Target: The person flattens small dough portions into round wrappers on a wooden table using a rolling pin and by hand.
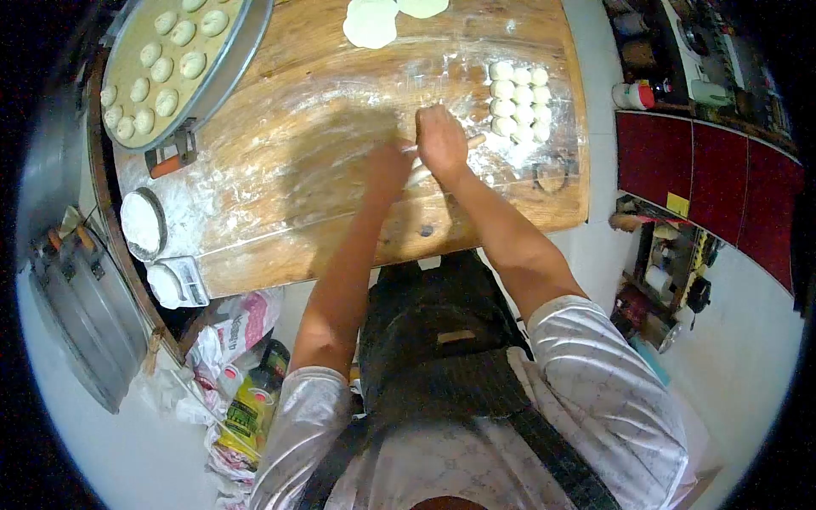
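My right hand (440,144) is closed over a thin wooden rolling pin (476,141), whose ends show on both sides of the fist. Just left of it, my left hand (389,168) has its fingers drawn together, with a small pale bit at their tips. Blur and the hand itself hide what that is. Flour dusts the wooden table (280,170) around both hands. To the right, several small white dough pieces (520,104) stand in close rows. Flat round dough wrappers (371,24) lie at the far edge, partly overlapping.
A big round metal pan (197,117) with several filled buns (167,102) stands at the far left. Below it are a bowl of flour (143,224) and a white scale (194,280). A small ring-like item (551,176) lies near the table's right edge. Bags and bottles (240,416) crowd the floor at left.
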Available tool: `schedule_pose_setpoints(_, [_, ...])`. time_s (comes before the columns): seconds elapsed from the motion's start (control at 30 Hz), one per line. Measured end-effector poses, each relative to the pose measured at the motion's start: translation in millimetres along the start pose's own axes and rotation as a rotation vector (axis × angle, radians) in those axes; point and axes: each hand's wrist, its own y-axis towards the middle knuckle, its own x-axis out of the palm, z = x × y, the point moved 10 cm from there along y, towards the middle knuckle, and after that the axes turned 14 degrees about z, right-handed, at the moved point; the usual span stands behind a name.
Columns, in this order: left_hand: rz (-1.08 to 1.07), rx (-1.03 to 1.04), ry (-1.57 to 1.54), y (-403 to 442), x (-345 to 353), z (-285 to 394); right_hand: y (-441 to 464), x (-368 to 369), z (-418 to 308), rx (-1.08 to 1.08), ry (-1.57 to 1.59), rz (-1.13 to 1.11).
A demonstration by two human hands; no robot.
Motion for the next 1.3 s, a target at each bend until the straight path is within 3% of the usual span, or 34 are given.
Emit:
schedule_pose_setpoints(0.07, [0.056, -0.233, -0.357, -5.6, -16.1, -28.7, -56.9, -27.3, 8.4, -0.062, 0.002, 0.043])
schedule_pose_setpoints(0.13, [0.080, -0.330, -0.331, -25.0, -15.1, -74.2, -70.2, -41.0, 7.1, -0.125, 0.012, 0.078])
schedule_pose_setpoints(0.2, [0.102, -0.442, -0.286, -46.2, -18.2, -95.0, -65.8, -34.3, 12.9, -0.025, -0.066, -0.064])
schedule_pose_setpoints(0.3, [0.182, -0.243, -0.543, -46.3, -64.9, -29.0, -6.7, -11.3, 18.6, 0.150, 0.072, 0.095])
schedule_pose_setpoints(0.37, [0.047, -0.031, 0.023, -27.0, -76.5, 20.2, -8.4, -1.8, 13.4, 0.081, 0.062, 0.074])
schedule_pose_setpoints(0.5, [-0.145, 0.264, 0.057, 8.2, -58.1, 36.2, -94.8, 2.9, 41.1, -0.018, 0.130, 0.093])
schedule_pose_setpoints(0.57, [-0.232, -0.144, -0.219, 30.3, -55.5, 23.2, -126.8, 2.2, 60.3, 0.033, 0.077, 0.028])
schedule_pose_setpoints(0.6, [-0.244, -0.116, -0.220, 34.9, -42.8, 42.6, -131.8, 4.1, 59.5, 0.010, 0.027, 0.000])
schedule_pose_setpoints(0.67, [0.049, -0.583, -1.227, 38.1, -26.1, 58.7, -134.8, 16.3, 51.1, -0.035, -0.059, -0.066])
schedule_pose_setpoints(0.7, [0.034, -0.572, -1.219, 37.4, -10.7, 74.8, -134.4, 26.3, 48.4, -0.056, -0.096, -0.104])
schedule_pose_setpoints(0.73, [-0.031, -0.226, -0.843, 40.7, -0.1, 107.7, -129.7, 31.4, 48.3, -0.042, -0.094, -0.093])
schedule_pose_setpoints(0.8, [-0.097, 0.114, -0.453, 31.7, 41.5, 152.9, -126.9, 32.2, 51.7, -0.010, -0.045, -0.119])
schedule_pose_setpoints(0.87, [0.024, 0.574, 0.038, 13.7, 75.8, 196.3, -124.0, 29.4, 51.4, 0.022, 0.022, -0.140])
schedule_pose_setpoints(0.97, [-0.096, 0.412, 0.232, 12.9, 88.8, 215.4, -124.1, 17.3, 51.7, 0.023, 0.116, -0.135])
schedule_pose_setpoints(1.03, [-0.042, 0.456, 0.247, 11.2, 84.0, 212.8, -125.1, 2.3, 52.5, -0.002, 0.161, -0.156])
schedule_pose_setpoints(1.1, [-0.139, 0.304, 0.247, 4.3, 63.3, 192.4, -123.7, -10.9, 53.7, -0.049, 0.168, -0.222])
schedule_pose_setpoints(1.2, [-0.054, 0.242, 0.298, -6.2, 16.8, 136.3, -121.0, -26.0, 54.6, -0.107, 0.151, -0.331])
schedule_pose_setpoints(1.27, [-0.012, 0.229, 0.330, -11.4, -8.6, 127.2, -119.8, -34.1, 54.4, -0.132, 0.137, -0.325])
schedule_pose_setpoints(1.3, [-0.004, 0.262, 0.359, -12.0, -14.8, 127.6, -117.4, -44.0, 53.8, -0.130, 0.164, -0.185])
